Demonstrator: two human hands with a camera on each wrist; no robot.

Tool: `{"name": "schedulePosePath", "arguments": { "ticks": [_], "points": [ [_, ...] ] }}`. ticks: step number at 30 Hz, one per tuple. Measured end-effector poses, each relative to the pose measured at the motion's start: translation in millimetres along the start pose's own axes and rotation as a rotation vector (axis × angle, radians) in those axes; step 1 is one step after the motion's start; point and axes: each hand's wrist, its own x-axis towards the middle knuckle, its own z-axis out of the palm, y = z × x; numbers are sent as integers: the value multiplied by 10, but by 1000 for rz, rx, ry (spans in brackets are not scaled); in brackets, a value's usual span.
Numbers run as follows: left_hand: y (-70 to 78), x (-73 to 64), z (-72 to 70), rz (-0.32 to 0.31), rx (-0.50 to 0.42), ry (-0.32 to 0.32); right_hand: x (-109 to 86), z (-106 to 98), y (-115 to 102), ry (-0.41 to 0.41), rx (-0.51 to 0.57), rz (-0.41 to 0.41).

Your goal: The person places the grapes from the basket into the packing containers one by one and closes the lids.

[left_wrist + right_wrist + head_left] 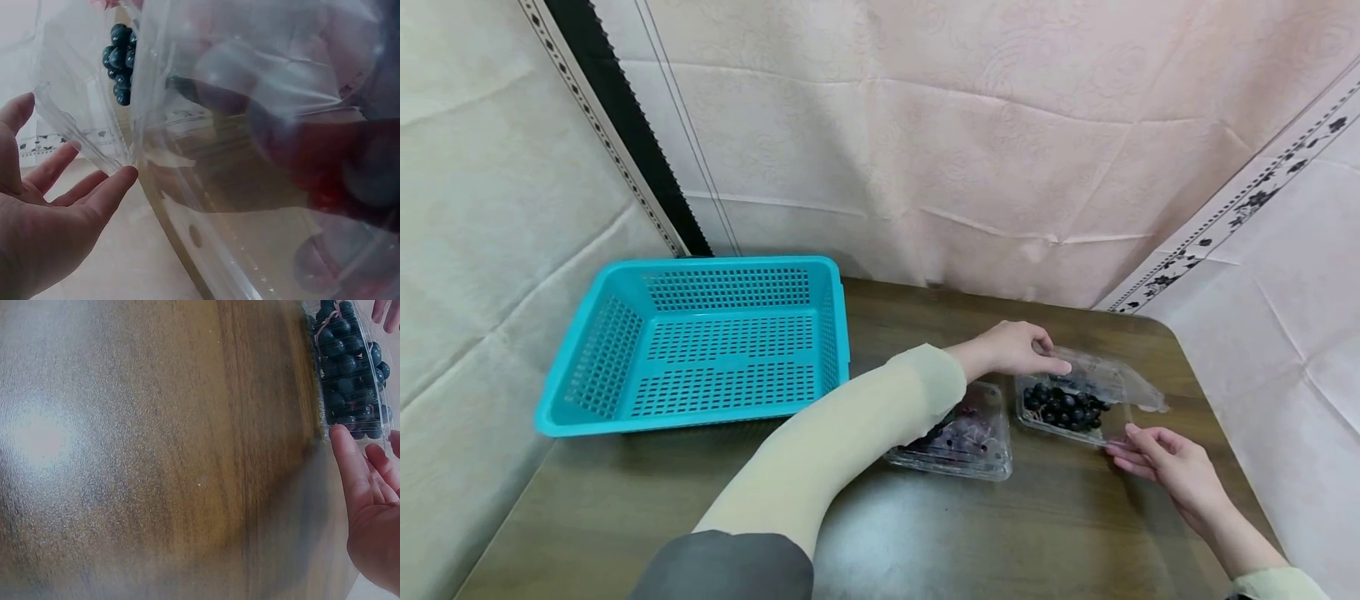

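Note:
Dark round grapes (1063, 408) lie in a clear plastic clamshell box (1037, 423) at the right of the table; its lid (1116, 382) is raised and tilted. My left hand (1013, 348) reaches across and holds the lid's edge between thumb and fingers. In the left wrist view, that hand (53, 231) is at the lid's rim, with the grapes (122, 59) beyond. My right hand (1180, 471) pinches the box's near right corner, thumb uppermost. The right wrist view shows this hand (375, 531) at the box's end, below the grapes (344, 369).
Left of it, a second clear box (981, 446) with reddish-purple fruit sits closed, partly covered by my left forearm. A turquoise perforated basket (692, 429) stands on the wooden table (917, 533) at the left. Pale cloth (925, 142) hangs behind the table.

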Motion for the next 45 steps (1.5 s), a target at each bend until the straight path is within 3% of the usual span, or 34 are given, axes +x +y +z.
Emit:
{"name": "schedulePosePath", "arguments": {
  "ticks": [14, 25, 33, 45],
  "points": [
    [-22, -51, 114, 91, 179, -12, -2, -40, 19, -33, 39, -20],
    [-8, -78, 235, 74, 298, 0, -46, -125, 25, -195, 254, -80],
    [8, -83, 275, 53, 350, -8, -93, -127, -40, -153, 113, -26],
    [0, -96, 264, 52, 355, -29, -141, -159, -43, -189, 84, -7]
  ]
}}
